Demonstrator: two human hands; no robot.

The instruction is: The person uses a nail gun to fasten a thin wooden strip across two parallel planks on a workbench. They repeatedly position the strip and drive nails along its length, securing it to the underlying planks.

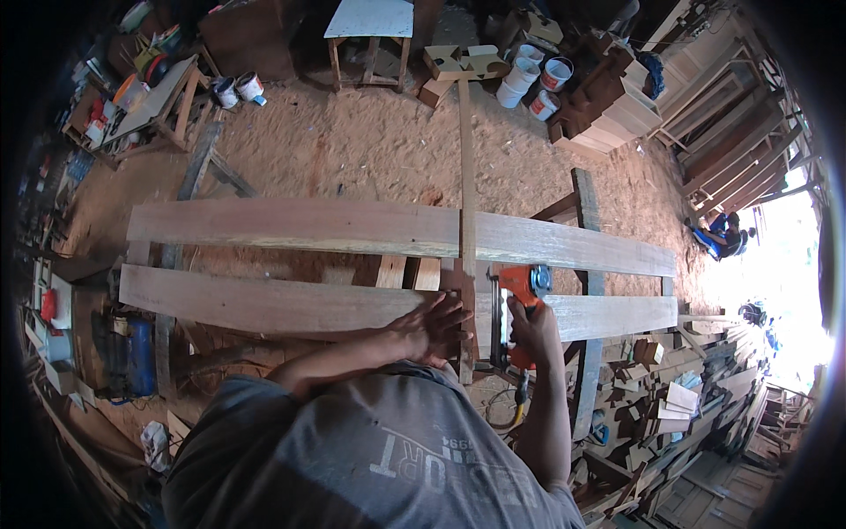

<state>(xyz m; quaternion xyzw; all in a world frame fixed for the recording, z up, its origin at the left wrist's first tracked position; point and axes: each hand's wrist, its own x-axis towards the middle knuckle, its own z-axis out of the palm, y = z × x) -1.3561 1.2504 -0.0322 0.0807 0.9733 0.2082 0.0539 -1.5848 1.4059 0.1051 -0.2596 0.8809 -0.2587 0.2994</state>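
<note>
My right hand (535, 333) is wrapped round the handle of an orange and black nail gun (518, 284). The gun stands over the lower of two long pale boards (256, 298), just right of a narrow wooden strip (467, 167) that crosses both boards. Spread fingers of my left hand (432, 331) lie on the lower board and against a short reddish-brown wood piece (466, 331) beside the strip. The upper board (326, 226) runs roughly parallel, with a gap between the two. What lies under the gun's nose is hidden.
Dark wooden trestles (590, 220) support the boards at both ends. A yellow hose (518, 414) hangs below the gun. Paint buckets (520, 79) and a white-topped table (370, 19) stand at the back. Wood offcuts (670, 406) pile up at right; a person (724, 234) sits farther off.
</note>
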